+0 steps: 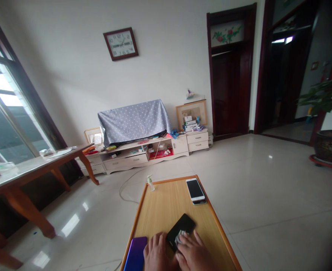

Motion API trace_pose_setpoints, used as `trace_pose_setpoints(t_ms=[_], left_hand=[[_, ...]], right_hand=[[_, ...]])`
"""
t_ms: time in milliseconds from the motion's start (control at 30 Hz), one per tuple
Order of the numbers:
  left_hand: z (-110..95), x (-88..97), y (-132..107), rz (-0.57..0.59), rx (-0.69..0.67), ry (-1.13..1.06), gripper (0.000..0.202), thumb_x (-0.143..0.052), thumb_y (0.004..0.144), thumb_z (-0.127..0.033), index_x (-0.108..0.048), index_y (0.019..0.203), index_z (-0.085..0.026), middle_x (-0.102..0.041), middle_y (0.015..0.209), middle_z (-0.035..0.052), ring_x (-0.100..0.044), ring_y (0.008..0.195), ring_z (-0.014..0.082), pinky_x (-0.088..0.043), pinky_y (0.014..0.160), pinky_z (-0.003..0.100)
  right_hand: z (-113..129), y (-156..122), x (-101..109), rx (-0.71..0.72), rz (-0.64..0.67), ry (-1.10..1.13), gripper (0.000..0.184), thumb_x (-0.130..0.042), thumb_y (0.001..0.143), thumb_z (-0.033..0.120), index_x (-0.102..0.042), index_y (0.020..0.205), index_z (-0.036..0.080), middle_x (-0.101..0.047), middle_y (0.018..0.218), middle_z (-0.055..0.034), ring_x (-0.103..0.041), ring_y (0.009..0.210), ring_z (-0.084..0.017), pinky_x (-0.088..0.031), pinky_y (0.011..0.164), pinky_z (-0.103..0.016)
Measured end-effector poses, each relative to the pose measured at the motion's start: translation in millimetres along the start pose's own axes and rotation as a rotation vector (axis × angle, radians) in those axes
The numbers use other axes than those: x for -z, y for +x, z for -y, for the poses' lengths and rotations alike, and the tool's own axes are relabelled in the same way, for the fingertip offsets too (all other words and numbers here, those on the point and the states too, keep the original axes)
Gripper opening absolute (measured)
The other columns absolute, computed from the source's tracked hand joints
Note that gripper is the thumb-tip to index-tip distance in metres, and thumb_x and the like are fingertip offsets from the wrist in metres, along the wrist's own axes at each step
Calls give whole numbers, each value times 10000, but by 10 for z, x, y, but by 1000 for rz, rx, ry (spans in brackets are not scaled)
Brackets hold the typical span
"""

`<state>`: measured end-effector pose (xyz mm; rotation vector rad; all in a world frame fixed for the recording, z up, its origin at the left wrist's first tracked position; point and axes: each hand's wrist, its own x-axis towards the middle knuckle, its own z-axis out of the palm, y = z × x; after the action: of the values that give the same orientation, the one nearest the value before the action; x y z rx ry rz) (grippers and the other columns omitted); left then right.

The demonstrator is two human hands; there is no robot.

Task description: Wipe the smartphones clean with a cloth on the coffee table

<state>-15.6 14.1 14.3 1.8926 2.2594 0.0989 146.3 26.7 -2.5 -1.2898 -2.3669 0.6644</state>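
A black smartphone [181, 230] lies tilted on the wooden tabletop [166, 203], near the table's near edge. My right hand [192, 253] presses a small grey cloth [179, 238] onto the phone's face. My left hand [156, 253] grips the phone's lower left end. A purple-blue phone [135, 254] lies beside my left hand. At the far end are a white-faced phone [195, 189] on top of a dark phone [199, 202], and a small pump bottle [150, 183].
A white cable [126, 188] curves across the tiled floor behind the low table. A long wooden table [27, 173] stands to the left, a potted plant [331, 146] to the right. A cream cabinet [143, 156] stands against the far wall.
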Motion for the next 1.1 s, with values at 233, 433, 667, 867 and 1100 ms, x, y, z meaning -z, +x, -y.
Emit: trace_pose_setpoints(t_ms=[233,433,667,867,1100], left_hand=[[-27,15,-18,-34,10,-13,634,-531,748,-529,-516,1329,-278,-513,1416,52,-399,1334,260,-254,1110,393],[-21,-18,2,-46,20,-5,615,-530,753,-520,-514,1323,-291,-518,1411,34,-403,1324,239,-254,1107,384],[-16,26,-6,-8,15,-2,625,-494,776,-541,-497,1344,-279,-500,1433,44,-394,1335,255,-253,1111,394],[-31,29,-18,-38,17,-8,625,-530,747,-511,-519,1327,-278,-513,1421,57,-405,1327,259,-253,1109,396],[54,-72,46,-16,1,-6,622,-523,730,-421,-497,1338,-292,-503,1432,36,-403,1324,235,-254,1105,389]], right_hand=[[-263,66,47,-113,-171,-77,419,-353,998,400,-623,1293,273,-563,1403,-75,-454,1347,-274,-178,1168,-573],[-144,37,-61,-64,-101,-30,443,-386,992,445,-573,1355,274,-474,1480,-74,-371,1401,-293,-213,1169,-551],[-124,79,-49,-48,-121,9,408,-319,1022,433,-606,1297,340,-536,1433,-30,-429,1367,-258,-95,1178,-592],[-276,141,-22,-148,-201,-73,452,-300,1016,467,-613,1295,300,-524,1443,-56,-402,1383,-289,-115,1166,-612],[-47,79,-148,-19,-13,38,420,-402,988,471,-569,1347,332,-460,1489,-39,-357,1410,-289,-94,1180,-593]])
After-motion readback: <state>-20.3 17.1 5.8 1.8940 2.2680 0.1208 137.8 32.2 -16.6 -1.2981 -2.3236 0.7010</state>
